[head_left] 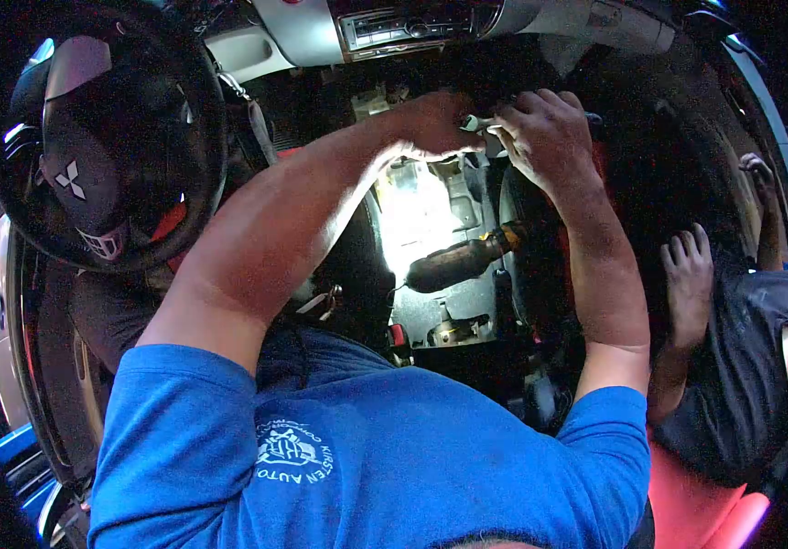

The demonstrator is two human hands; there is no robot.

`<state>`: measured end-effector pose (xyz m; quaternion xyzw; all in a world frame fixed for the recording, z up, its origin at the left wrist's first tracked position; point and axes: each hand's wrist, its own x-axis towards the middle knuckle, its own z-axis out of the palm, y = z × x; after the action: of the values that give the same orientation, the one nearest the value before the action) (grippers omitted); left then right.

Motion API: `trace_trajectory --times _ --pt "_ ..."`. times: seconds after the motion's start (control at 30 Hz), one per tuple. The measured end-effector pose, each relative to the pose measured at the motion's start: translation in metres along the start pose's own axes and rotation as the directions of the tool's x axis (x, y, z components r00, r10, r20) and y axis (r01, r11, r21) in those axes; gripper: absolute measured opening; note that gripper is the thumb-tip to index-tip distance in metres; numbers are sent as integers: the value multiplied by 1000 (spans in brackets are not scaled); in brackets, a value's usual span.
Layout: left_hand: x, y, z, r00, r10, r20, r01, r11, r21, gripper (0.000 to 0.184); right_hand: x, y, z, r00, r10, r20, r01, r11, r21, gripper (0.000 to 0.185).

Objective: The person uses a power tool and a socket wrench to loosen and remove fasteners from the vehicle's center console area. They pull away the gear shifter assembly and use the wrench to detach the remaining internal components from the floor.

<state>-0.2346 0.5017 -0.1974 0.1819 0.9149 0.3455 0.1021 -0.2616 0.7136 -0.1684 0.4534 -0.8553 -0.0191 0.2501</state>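
My right hand (550, 137) is closed around a metal wrench (474, 123). Its bright head points left and a dark end shows past my knuckles. Beside that head is my left hand (440, 123), in deep shadow and lit only along its lower edge. Its fingers are hidden, so I cannot tell what they grip. Both hands are above the opened centre console area (463, 206), where bare metal and brackets are brightly lit. Below my hands, a dark, long, rounded object with an orange band (463, 261) lies across this area.
A steering wheel (110, 137) stands at the left, and the dashboard radio (408, 29) is ahead. A metal bracket (449, 325) sits nearer my body. At the right, another person in a dark shirt (733, 357) has one hand (690, 270) low and the other (758, 174) raised.
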Motion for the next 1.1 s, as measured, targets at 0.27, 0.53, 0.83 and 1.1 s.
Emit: trace_trajectory --times 0.27,0.53,0.83,1.1 --pt "26 12 13 997 44 66 -48 996 74 55 -23 10 6 996 68 -50 -65 996 57 21" --pt "43 13 6 980 -9 201 -9 996 85 47 -29 19 21 988 151 42 -152 988 39 23" --pt "30 6 -6 975 43 217 -54 997 49 46 -19 -8 2 887 187 423 -237 969 67 27" --pt "58 23 24 905 235 354 -326 919 223 49 -57 -25 -27 781 294 551 -411 906 99 33"
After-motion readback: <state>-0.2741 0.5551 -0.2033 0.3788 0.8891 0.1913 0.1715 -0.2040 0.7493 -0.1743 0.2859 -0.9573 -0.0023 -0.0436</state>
